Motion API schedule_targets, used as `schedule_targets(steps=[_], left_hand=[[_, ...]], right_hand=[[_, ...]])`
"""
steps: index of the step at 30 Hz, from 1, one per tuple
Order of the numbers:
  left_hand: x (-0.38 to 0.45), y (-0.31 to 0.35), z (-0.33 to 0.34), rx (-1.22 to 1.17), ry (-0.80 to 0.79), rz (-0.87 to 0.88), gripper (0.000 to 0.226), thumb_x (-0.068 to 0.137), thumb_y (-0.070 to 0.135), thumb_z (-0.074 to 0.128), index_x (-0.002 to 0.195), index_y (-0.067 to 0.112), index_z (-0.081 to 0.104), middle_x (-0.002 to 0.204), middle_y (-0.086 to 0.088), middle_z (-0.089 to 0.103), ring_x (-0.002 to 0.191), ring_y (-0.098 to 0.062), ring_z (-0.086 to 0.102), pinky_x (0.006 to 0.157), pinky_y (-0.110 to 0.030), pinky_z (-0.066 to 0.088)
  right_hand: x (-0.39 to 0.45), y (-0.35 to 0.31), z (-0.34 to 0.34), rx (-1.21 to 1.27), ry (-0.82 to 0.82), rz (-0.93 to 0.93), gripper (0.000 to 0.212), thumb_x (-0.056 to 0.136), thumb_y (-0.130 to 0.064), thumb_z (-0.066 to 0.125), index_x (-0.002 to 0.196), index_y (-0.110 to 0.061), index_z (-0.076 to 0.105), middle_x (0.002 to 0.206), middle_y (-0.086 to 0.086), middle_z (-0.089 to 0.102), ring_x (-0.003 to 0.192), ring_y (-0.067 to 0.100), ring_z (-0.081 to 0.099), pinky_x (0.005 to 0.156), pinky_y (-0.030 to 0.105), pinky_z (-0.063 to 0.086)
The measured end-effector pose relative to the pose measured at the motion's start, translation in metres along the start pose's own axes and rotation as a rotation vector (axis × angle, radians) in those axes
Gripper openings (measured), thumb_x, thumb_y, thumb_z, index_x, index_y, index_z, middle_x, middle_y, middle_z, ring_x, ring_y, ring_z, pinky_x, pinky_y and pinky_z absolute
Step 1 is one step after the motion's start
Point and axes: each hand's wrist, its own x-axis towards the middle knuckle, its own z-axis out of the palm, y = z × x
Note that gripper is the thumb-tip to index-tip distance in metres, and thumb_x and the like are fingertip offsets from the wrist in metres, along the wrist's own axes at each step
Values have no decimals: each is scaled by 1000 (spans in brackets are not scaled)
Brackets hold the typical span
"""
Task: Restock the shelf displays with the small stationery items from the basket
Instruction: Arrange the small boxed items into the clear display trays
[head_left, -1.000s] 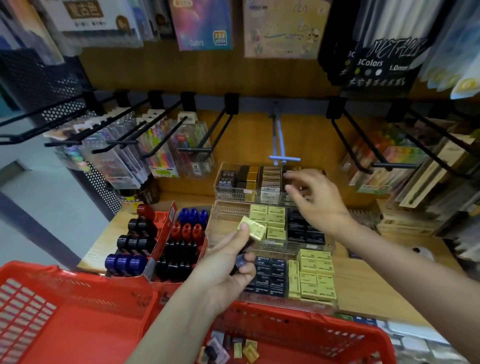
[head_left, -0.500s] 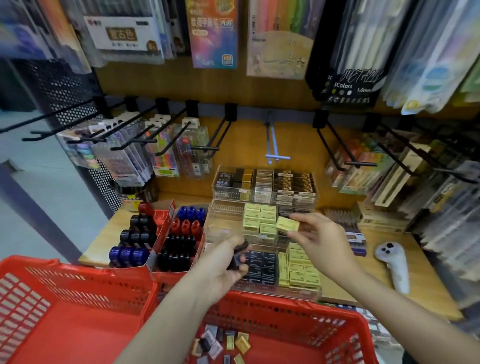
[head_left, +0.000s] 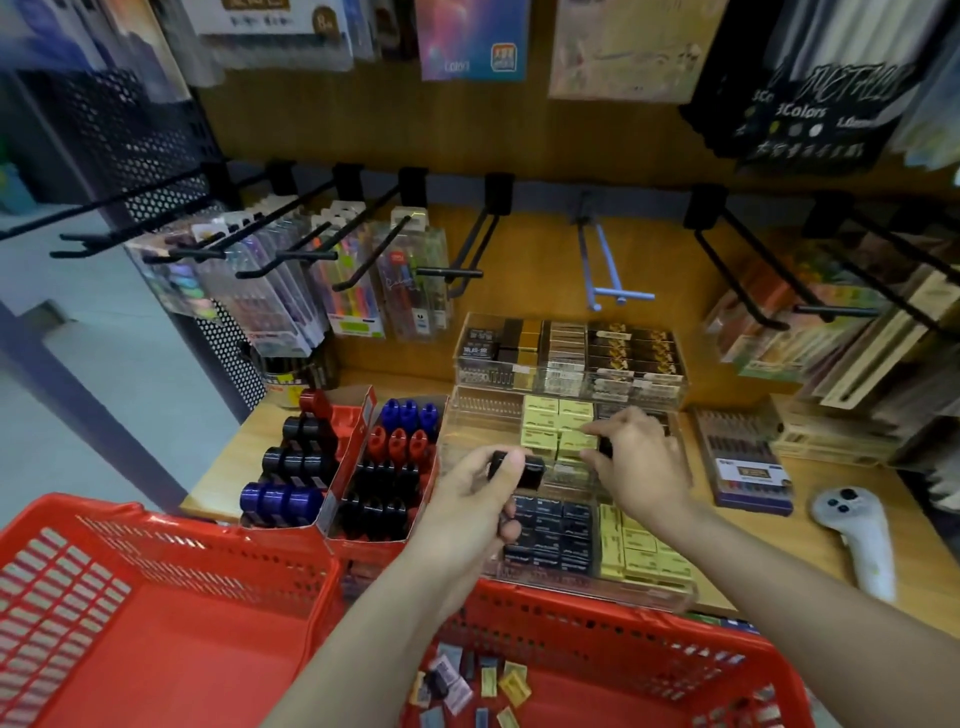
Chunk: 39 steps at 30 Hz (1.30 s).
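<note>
Head view over a stationery shelf: our left hand (head_left: 475, 499) grips a small black box (head_left: 524, 470) between thumb and curled fingers, held above the front clear tray (head_left: 670, 597) of black and yellow boxes. Our right hand (head_left: 641, 462) reaches into the middle clear tray (head_left: 483, 415), fingers curled down onto the yellow boxes (head_left: 558, 423) there; whether it pinches one, we cannot tell. Below, the red basket (head_left: 597, 618) sits against the wooden shelf (head_left: 821, 551), a scatter of small stationery items (head_left: 470, 686) on its floor. Red cartons of ink bottles (head_left: 384, 478) stand left of the trays; a white controller (head_left: 857, 535) lies at right.
</note>
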Motion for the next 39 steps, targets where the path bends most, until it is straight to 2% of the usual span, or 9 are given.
schedule_targets(steps=[4,8,12,16,23,29,34,36,39], left_hand=[[0,0,1,-22,2,28,20,91,41,61,104,32,73,85,2,52,59,-5,49,64,-26,40],[-3,1,3,149,49,181,13,93,37,62,101,35,72,68,21,58,55,0,49,54,-15,40],[-4,4,4,153,122,234,12,91,30,67,102,25,66,85,10,71,56,-6,49,54,-19,43],[-7,8,11,-10,130,190,26,89,27,68,109,12,60,80,9,71,61,0,59,59,-22,47],[-19,16,23,-111,-17,101,44,78,39,70,113,13,63,72,4,63,60,-5,53,57,-21,45],[-23,12,19,51,-131,108,29,91,14,68,118,24,66,112,7,72,73,-1,59,59,-16,45],[-20,10,24,128,-32,58,47,90,-3,59,118,34,59,122,3,59,104,-11,55,93,-32,48],[-16,9,22,117,-38,-22,56,90,-11,51,124,33,56,127,4,50,120,-15,45,114,-45,33],[-8,1,19,147,19,-32,38,95,-2,57,120,27,58,128,5,52,124,-17,47,117,-46,30]], right_hand=[[3,-3,8,33,7,28,32,91,-34,67,123,-32,66,123,-4,57,118,19,50,95,39,36],[-2,-4,3,25,15,28,34,90,-38,68,122,-30,66,128,-4,58,119,20,53,97,40,39],[-29,-12,-21,577,68,-206,24,91,-28,66,115,-31,67,115,-15,59,93,2,65,87,26,55],[-71,-33,-39,945,-117,-389,42,82,-34,74,122,-38,62,117,-17,57,96,11,70,82,20,56],[-86,-39,-55,851,120,-331,38,78,-14,80,108,-34,68,106,-22,60,88,5,63,76,15,55],[-90,-14,-76,880,39,-219,34,77,-19,81,102,-40,70,105,-13,57,84,2,61,73,10,52],[-82,17,-67,660,21,-168,30,81,-26,77,107,-40,68,108,-16,57,88,-2,62,75,5,50],[-68,38,-64,464,93,-80,31,81,-30,77,112,-30,71,104,-14,59,84,-1,61,74,6,47],[-44,57,-56,293,134,-28,32,82,-27,78,113,-21,72,102,-4,63,76,4,57,75,14,41]])
